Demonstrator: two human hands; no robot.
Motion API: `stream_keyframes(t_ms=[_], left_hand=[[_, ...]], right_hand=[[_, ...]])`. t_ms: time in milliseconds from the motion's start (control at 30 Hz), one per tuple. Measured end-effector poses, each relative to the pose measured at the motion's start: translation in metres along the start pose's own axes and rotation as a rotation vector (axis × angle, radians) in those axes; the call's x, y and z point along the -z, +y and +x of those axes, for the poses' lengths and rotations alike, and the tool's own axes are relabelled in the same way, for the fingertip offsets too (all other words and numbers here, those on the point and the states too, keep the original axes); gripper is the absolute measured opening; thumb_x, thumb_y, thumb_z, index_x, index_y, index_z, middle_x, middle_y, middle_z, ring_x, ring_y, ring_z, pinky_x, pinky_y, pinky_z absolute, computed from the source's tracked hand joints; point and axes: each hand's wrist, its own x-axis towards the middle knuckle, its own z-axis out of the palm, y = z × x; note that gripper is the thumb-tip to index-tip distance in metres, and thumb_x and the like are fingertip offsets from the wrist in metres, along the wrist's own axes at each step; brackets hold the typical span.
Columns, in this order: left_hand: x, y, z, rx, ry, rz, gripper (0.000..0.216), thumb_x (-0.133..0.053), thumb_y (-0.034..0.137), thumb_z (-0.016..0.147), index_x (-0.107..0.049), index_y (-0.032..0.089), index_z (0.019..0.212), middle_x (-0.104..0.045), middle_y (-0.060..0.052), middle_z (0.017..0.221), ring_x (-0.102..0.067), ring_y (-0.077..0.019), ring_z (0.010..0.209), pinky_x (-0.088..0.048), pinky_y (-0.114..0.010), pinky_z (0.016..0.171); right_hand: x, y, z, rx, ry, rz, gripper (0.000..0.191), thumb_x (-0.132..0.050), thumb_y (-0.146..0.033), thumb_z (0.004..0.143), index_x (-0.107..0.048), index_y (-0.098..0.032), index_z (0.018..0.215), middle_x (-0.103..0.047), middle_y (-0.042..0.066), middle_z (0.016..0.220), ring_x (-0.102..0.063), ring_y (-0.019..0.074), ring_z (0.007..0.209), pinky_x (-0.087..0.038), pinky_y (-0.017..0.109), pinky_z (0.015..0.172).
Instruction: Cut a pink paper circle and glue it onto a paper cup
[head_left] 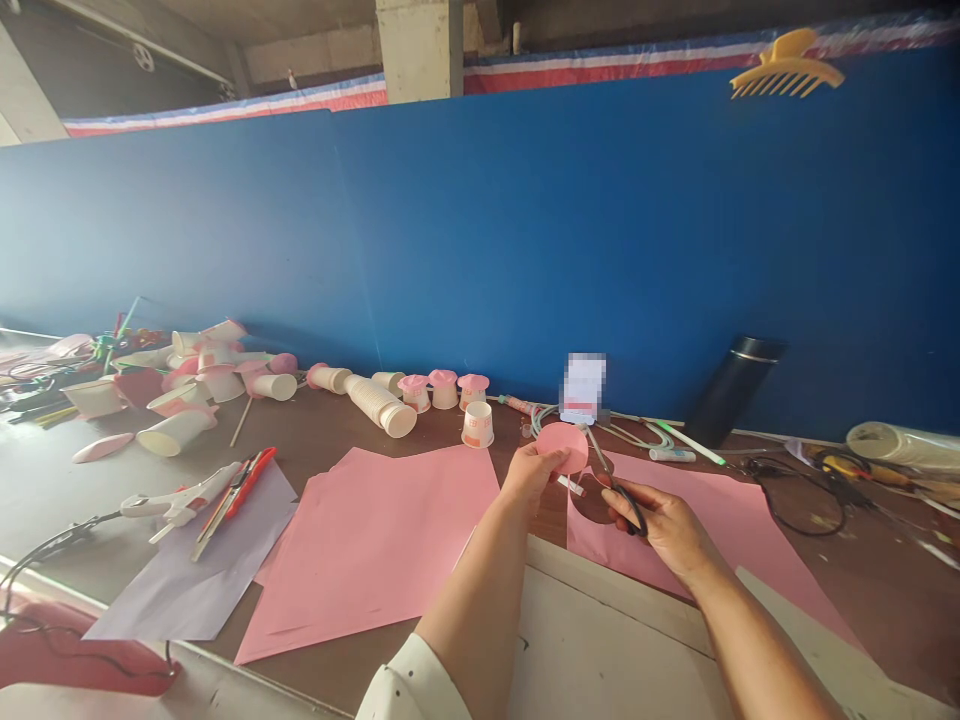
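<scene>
My left hand [531, 474] pinches a round pink paper disc [564, 446] by its lower left edge, above the table. In my right hand [660, 520] is a pair of scissors [628, 500] with dark handles; the blades point up toward the disc's right edge. Whether the blades touch the paper I cannot tell. Below my right hand lies a pink sheet [697, 510] with a rounded cutout in its left side. A stack of pink paper [382, 540] spreads out left of my left forearm.
Paper cups with pink tops [443, 388] line the back, near a plain paper cup [478, 425] and a nested cup stack [379, 405]. A glue gun [184, 498] and a red utility knife [234, 500] lie left. A black bottle [735, 390] leans against the blue partition [600, 230].
</scene>
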Motion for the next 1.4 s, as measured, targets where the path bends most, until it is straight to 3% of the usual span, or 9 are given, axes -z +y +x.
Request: stream_keyframes(t_ms=[500,1400], left_hand=[[0.0,0.002,-0.001,0.076,-0.034,-0.169,0.048,-0.084,0.029,0.056,-0.068,0.01,0.097,-0.068,-0.013,0.101,-0.062,-0.0169,0.085,-0.046,-0.024,0.069],[-0.001,0.003,-0.003,0.106,-0.041,-0.156,0.047,-0.084,0.03,0.056,-0.067,0.01,0.095,-0.067,-0.013,0.099,-0.062,-0.0178,0.086,-0.047,-0.026,0.07]], right_hand=[[-0.001,-0.003,-0.001,-0.026,-0.021,0.054,0.056,-0.069,-0.056,0.074,-0.071,-0.022,0.118,-0.059,-0.001,0.069,-0.051,0.0168,0.069,-0.042,0.028,0.071],[-0.002,-0.008,-0.004,0.026,-0.043,-0.025,0.053,-0.066,-0.057,0.076,-0.071,-0.025,0.118,-0.064,-0.001,0.07,-0.054,0.0173,0.068,-0.042,0.028,0.068]])
